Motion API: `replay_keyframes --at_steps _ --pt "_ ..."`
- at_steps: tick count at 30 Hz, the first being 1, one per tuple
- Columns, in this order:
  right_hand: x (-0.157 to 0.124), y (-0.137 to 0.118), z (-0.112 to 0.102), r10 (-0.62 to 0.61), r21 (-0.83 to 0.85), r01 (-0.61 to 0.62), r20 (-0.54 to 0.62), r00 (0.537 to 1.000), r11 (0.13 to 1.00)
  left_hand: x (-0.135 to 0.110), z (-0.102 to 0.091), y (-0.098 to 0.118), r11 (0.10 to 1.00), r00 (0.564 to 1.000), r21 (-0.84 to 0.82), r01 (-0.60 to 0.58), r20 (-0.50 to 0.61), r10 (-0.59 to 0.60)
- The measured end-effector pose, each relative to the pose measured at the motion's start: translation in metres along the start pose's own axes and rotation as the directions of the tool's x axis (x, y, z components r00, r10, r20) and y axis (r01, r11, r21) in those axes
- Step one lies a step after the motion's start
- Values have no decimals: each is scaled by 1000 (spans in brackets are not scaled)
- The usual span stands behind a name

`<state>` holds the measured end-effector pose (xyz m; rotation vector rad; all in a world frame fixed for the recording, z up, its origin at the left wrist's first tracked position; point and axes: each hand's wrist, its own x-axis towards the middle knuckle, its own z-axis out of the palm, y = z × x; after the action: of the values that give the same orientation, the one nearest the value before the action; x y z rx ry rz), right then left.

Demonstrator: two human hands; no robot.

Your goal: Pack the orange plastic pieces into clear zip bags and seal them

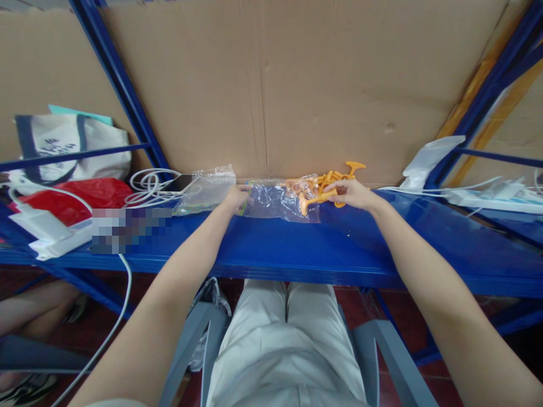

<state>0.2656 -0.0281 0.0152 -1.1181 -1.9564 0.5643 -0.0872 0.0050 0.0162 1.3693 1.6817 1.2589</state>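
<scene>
My left hand (238, 198) is closed on the left end of a clear plastic bag (267, 202), which lies flat on the blue shelf. My right hand (351, 194) pinches an orange T-shaped plastic piece (316, 199), whose crossbar end points left over the bag. Behind it, a heap of similar orange pieces (326, 180) lies close to the bag's right end, partly hidden by my fingers. To the left of my left hand rests another stack of clear bags (207, 191) with greenish edges.
A cardboard sheet (297, 85) walls off the back of the blue shelf (297, 249). White cables (153, 189), a power strip (63, 237), a red bag (80, 195) and a canvas bag (102, 144) occupy the left. A white plastic bag (428, 161) stands right. Another person's legs (38, 308) show lower left.
</scene>
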Motion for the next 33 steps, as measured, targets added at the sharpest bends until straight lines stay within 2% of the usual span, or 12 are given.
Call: replay_keyframes --at_steps 5,9,14,19,26,29,33 --pt "-5 -13 3 65 96 -67 24 998 993 -4 -1 7 978 1000 -209 -7 -1 7" --pt "-9 -27 10 137 160 -134 -10 990 978 -6 -3 10 946 996 -324 10 89 20" --pt "-10 -40 23 188 134 -183 -23 982 974 -14 -1 11 939 970 -343 7 231 77" --pt "-10 -46 32 191 61 -190 -20 981 980 -18 3 11 934 950 -356 -11 287 121" --pt "-7 -42 46 230 234 -213 -46 972 948 -15 2 8 932 941 -362 -8 313 130" --pt "-7 -43 49 265 312 -264 40 963 912 -14 2 7 932 939 -361 -17 315 139" --pt "-10 -47 48 307 451 -365 197 931 815 -11 3 5 929 937 -370 -30 314 155"
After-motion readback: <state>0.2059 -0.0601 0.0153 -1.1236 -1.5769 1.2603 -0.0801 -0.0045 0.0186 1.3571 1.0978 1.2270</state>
